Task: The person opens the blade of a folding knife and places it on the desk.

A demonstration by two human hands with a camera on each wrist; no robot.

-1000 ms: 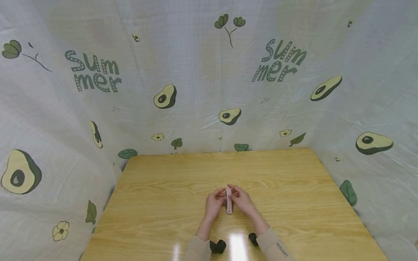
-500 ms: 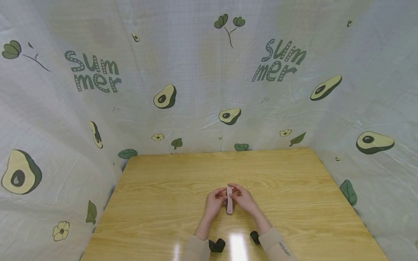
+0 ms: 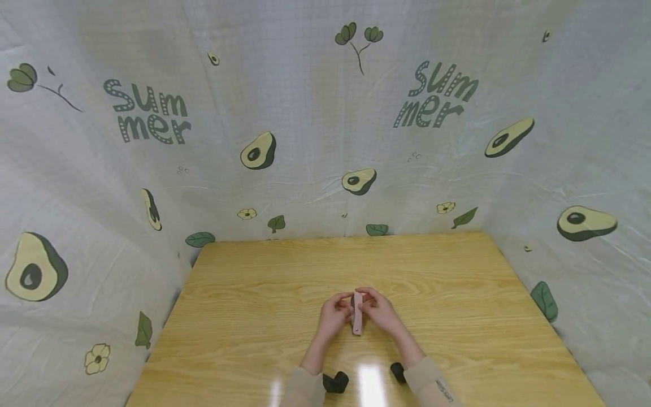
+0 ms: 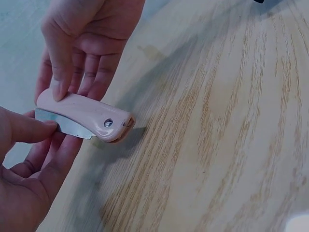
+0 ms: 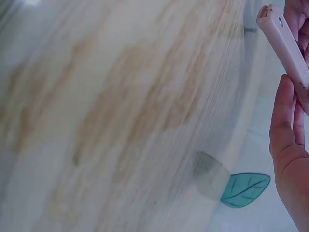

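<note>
A folding knife with a pale pink handle [image 4: 79, 108] is held between both hands above the wooden table. Its metal blade [image 4: 72, 128] lies along the handle, partly folded in, in the left wrist view. My left hand [image 3: 333, 317] pinches the blade between thumb and fingers. On the other side, my right hand [image 3: 382, 315] grips the handle, the thumb pressed on its face and the fingers behind. A round metal pivot shows near the handle's lower end. The right wrist view catches only the handle's edge and part of the right hand [image 5: 289, 154]; the blade is hidden there.
The wooden table [image 3: 244, 305] spreads around the hands. Dark wrist-worn devices [image 3: 335, 382] show by both sleeves. A pale curtain [image 3: 305, 113] printed with avocados and leaves surrounds the table's back and sides.
Both hands stay nearly in place with the same hold. The knife handle has turned very slightly, its near end leaning a little left in the head view.
</note>
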